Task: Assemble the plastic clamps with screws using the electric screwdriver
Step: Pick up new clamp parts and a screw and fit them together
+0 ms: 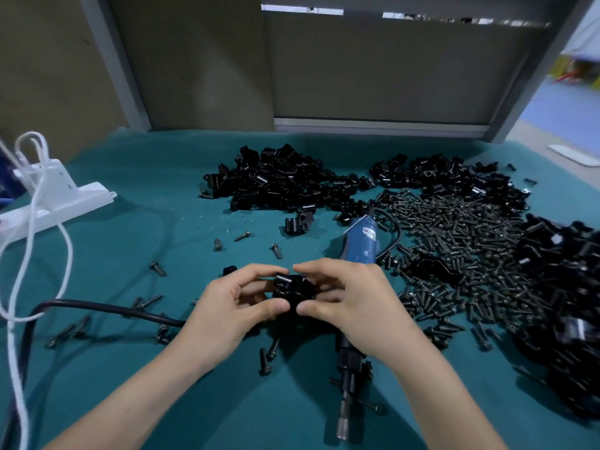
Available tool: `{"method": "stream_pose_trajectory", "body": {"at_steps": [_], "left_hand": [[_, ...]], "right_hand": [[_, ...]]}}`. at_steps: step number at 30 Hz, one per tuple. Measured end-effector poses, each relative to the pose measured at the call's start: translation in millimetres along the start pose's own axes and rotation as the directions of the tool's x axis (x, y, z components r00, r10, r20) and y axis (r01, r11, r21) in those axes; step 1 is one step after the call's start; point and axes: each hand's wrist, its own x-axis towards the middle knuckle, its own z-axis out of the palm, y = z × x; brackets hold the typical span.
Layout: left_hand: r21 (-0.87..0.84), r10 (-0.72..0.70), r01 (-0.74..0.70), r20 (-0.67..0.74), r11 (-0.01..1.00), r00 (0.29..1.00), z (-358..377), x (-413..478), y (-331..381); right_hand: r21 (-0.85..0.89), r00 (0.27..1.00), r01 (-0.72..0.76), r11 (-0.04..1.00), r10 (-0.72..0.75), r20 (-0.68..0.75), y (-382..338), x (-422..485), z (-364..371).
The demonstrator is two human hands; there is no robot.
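A black plastic clamp (293, 291) is held above the table between both hands. My left hand (232, 306) pinches its left side with thumb and fingers, and my right hand (352, 303) pinches its right side. The blue electric screwdriver (360, 246) lies on the table under my right hand, its dark nose and metal bit (344, 420) pointing toward me. Loose dark screws (276, 250) are scattered on the green cloth around my hands.
A heap of black clamp parts (276, 183) lies at the back centre. A wide spread of screws (454, 241) and more clamps (561, 277) fill the right side. A white power strip (58, 203) with white cord and a black cable (97, 308) lie at the left.
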Motion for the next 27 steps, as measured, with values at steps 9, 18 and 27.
{"method": "stream_pose_trajectory", "body": {"at_steps": [9, 18, 27], "left_hand": [[-0.013, -0.005, 0.005, -0.053, 1.000, 0.999, -1, 4, 1], [-0.055, -0.033, 0.030, -0.042, 0.998, 0.999, 9, 2, 0], [-0.042, -0.029, 0.026, -0.056, 0.999, 0.998, 10, 3, 1]], "right_hand": [[-0.038, 0.999, 0.045, 0.998, -0.044, 0.026, 1, 2, 0], [-0.044, 1.000, 0.021, 0.999, -0.021, 0.016, 2, 3, -10], [-0.045, 0.999, 0.023, 0.999, -0.021, 0.026, 3, 3, -11]]}}
